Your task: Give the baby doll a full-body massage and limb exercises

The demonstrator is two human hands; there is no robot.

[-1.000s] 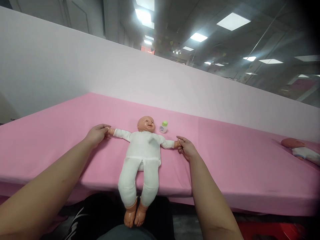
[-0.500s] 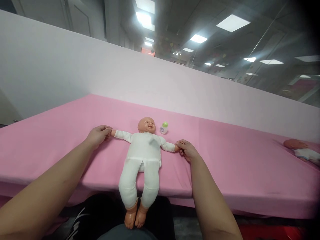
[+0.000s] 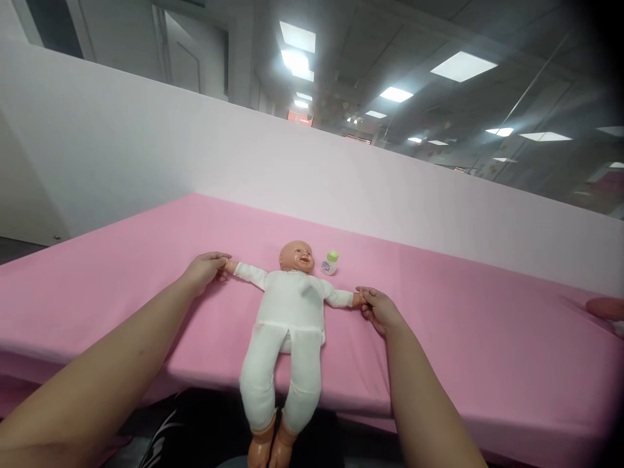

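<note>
A baby doll [image 3: 292, 305] with a white cloth body lies on its back, its head toward the wall and its feet hanging over the near edge. Both its arms are stretched out sideways. My left hand [image 3: 207, 270] is closed around the doll's hand on the left side. On the other side, my right hand [image 3: 379, 309] pinches the doll's other hand between thumb and fingers. Beside the doll's head stands a small clear bottle [image 3: 330, 263] with a green cap and a printed label.
Pink cloth covers the wide padded table [image 3: 463, 338]. A pale low wall [image 3: 292, 169] runs along its back. At the far right edge lies part of a second doll [image 3: 604, 308]. My dark-clothed legs [image 3: 205, 429] are against the near edge.
The view has shifted, so everything appears slightly lower and further right. Both hands keep hold of the doll's hands, and its arms stay spread.
</note>
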